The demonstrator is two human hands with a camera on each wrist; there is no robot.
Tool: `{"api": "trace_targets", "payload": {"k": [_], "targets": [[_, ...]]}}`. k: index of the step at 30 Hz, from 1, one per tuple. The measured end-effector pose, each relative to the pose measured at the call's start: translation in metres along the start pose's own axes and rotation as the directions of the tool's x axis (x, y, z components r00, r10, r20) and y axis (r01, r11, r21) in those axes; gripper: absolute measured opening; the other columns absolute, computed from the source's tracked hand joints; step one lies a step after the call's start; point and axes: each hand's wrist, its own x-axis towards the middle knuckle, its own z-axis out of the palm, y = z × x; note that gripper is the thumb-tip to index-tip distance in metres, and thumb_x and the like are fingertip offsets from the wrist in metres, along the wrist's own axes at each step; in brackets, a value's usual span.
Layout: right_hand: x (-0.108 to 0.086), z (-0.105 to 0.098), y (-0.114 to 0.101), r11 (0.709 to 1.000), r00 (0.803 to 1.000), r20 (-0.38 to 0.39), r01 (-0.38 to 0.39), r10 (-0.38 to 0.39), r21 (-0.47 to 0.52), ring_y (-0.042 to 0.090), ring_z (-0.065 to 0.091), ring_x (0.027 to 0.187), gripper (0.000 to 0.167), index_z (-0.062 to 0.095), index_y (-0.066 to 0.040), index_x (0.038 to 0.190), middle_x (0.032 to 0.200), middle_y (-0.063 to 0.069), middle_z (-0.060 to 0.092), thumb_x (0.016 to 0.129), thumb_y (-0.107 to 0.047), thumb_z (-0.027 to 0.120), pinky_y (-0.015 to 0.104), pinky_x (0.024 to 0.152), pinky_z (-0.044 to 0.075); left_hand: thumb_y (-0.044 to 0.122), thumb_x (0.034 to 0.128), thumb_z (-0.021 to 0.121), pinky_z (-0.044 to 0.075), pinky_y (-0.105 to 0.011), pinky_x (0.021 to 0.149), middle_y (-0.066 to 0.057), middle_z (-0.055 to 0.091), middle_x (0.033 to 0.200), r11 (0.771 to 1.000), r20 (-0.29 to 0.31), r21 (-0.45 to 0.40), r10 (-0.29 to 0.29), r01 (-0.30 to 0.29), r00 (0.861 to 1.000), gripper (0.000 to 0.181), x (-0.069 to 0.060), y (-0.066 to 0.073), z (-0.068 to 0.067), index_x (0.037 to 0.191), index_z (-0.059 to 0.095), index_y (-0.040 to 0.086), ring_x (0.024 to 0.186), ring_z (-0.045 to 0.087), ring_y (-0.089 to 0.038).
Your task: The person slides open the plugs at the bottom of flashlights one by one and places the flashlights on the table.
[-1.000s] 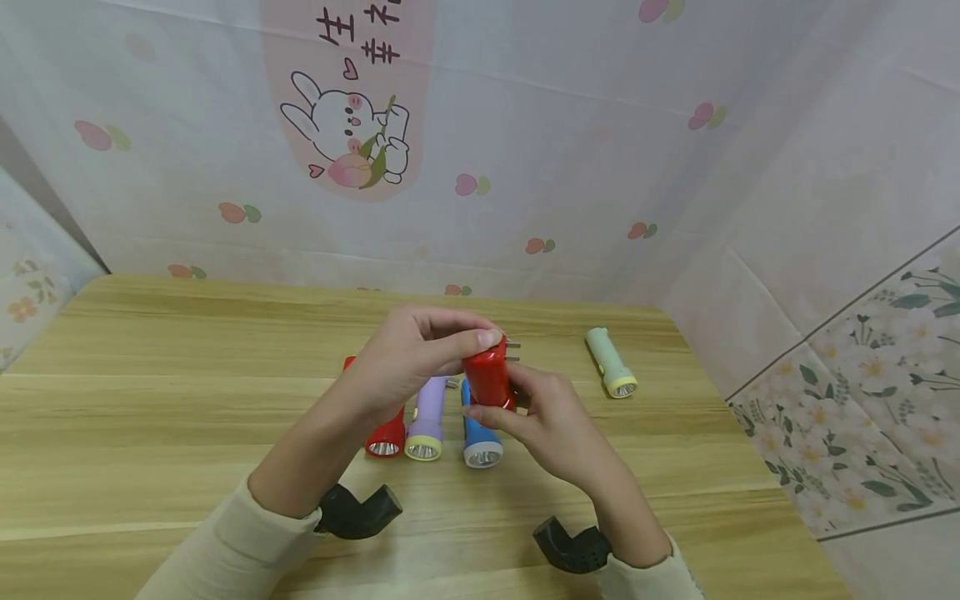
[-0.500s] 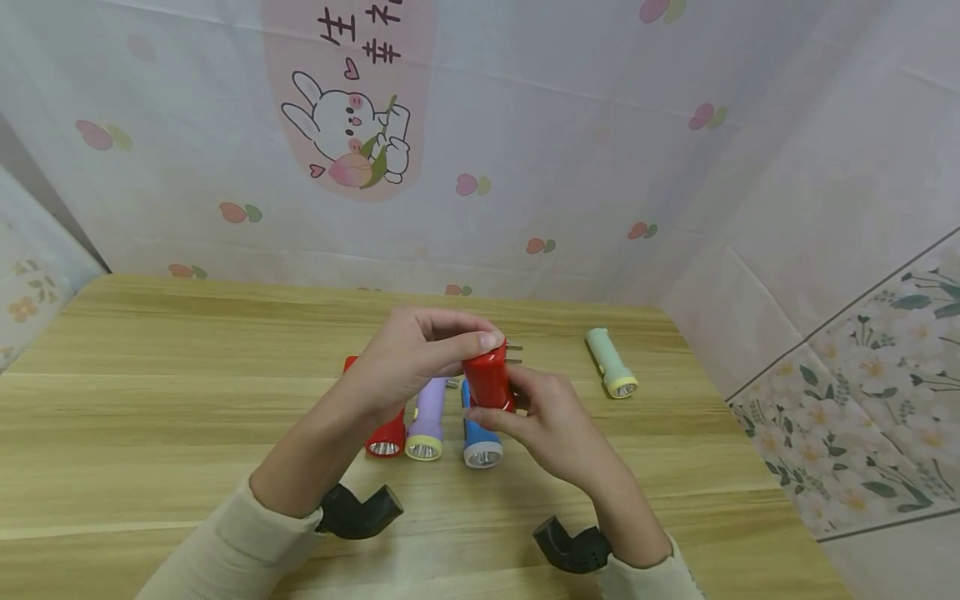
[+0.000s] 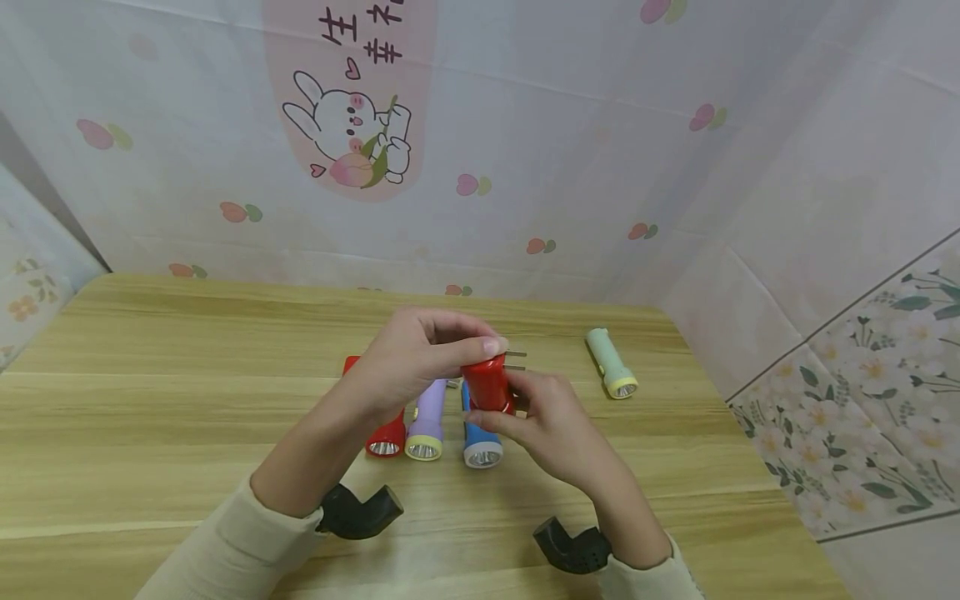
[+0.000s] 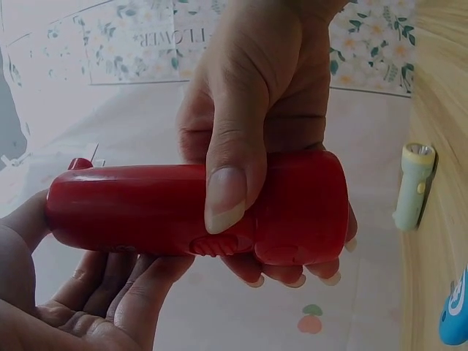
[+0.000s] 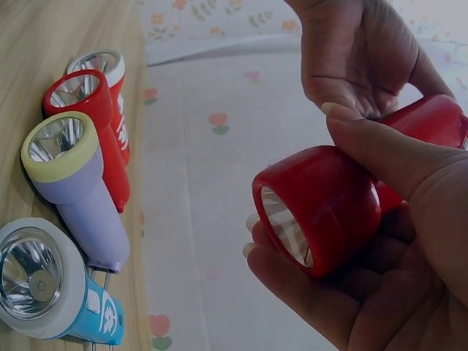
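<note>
A red flashlight (image 3: 487, 385) is held above the table between both hands. My left hand (image 3: 408, 354) pinches its tail end, the thumb lying across the end. Near the lamp end, my right hand (image 3: 551, 417) grips the body, its thumb across the red casing in the left wrist view. Two thin metal prongs (image 3: 515, 367) stick out from the tail toward the right. The flashlight head (image 5: 322, 212) shows its clear lens facing left in the right wrist view. A ribbed switch (image 4: 219, 244) sits on the side of the body.
On the wooden table (image 3: 187, 417) lie a red flashlight (image 3: 386, 437), a purple one (image 3: 429, 408) and a blue one (image 3: 480, 437). Another red one with a pale rim (image 5: 113, 66) shows behind. A green flashlight (image 3: 611, 362) lies right. A patterned cloth (image 3: 525, 150) hangs behind.
The flashlight's tail has tipped down slightly, with the left thumb following it. The metal prongs sit a little lower and show more length to the right. The right hand stays nearly still.
</note>
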Motion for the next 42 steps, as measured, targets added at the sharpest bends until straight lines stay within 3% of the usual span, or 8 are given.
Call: {"api": "trace_targets", "payload": {"k": [16,21,27,32,38,42], "targets": [[-0.001,-0.002,0.002,1.000,1.000,-0.022,-0.014,0.014,-0.024,0.011,0.069,0.087,0.036,0.069,-0.012,0.120,0.106,0.000,0.076,0.088,-0.026,0.080,0.027,0.075,0.060,0.027,0.0969,0.067,0.056,-0.039,0.099,-0.005,0.074,0.115,0.998,-0.023,0.058,-0.026,0.027,0.999,0.026,-0.001,0.002,0.005,0.116,0.074,0.010,0.111,0.066,-0.020],[-0.001,-0.002,0.002,1.000,0.999,-0.036,-0.024,0.024,-0.011,0.010,0.069,0.082,0.037,0.069,-0.014,0.120,0.104,0.000,0.076,0.088,-0.029,0.079,0.026,0.072,0.059,0.030,0.0983,0.066,0.057,-0.039,0.099,-0.001,0.074,0.117,0.997,-0.016,0.080,-0.001,0.002,1.000,0.027,-0.003,0.005,0.005,0.120,0.072,0.015,0.112,0.066,-0.020],[-0.003,-0.005,0.001,0.999,0.999,-0.035,-0.016,0.017,0.027,0.010,0.071,0.085,0.036,0.069,-0.016,0.120,0.104,-0.001,0.076,0.088,-0.026,0.080,0.026,0.074,0.060,0.030,0.0921,0.073,0.057,-0.038,0.091,0.002,0.071,0.119,0.992,0.024,0.126,0.024,-0.027,0.999,0.032,-0.005,0.006,0.003,0.122,0.071,0.022,0.110,0.067,-0.021],[-0.005,-0.008,0.001,0.999,1.000,-0.010,-0.016,0.017,0.051,0.010,0.070,0.086,0.034,0.069,-0.016,0.119,0.102,-0.002,0.076,0.088,-0.023,0.080,0.028,0.076,0.061,0.025,0.0894,0.077,0.060,-0.039,0.088,0.001,0.072,0.118,0.985,0.041,0.156,0.069,-0.075,0.997,0.036,-0.004,0.005,0.004,0.124,0.070,0.020,0.112,0.068,-0.020],[-0.006,-0.012,-0.002,0.996,0.997,0.066,-0.054,0.049,0.074,0.011,0.072,0.090,0.032,0.069,-0.017,0.118,0.103,-0.004,0.075,0.090,-0.031,0.077,0.030,0.078,0.061,0.030,0.0909,0.075,0.060,-0.039,0.080,0.003,0.074,0.111,0.972,-0.020,0.216,0.104,-0.097,0.994,0.030,-0.002,0.002,0.006,0.120,0.073,0.021,0.103,0.071,-0.017],[-0.006,-0.012,-0.005,0.997,0.996,0.039,-0.076,0.074,0.031,0.012,0.073,0.101,0.038,0.069,-0.020,0.121,0.109,-0.008,0.075,0.089,-0.038,0.078,0.031,0.084,0.060,0.032,0.0918,0.074,0.061,-0.038,0.081,0.001,0.075,0.110,0.977,-0.073,0.202,0.080,-0.064,0.994,0.029,-0.001,-0.001,0.006,0.118,0.074,0.020,0.098,0.072,-0.018]]}}
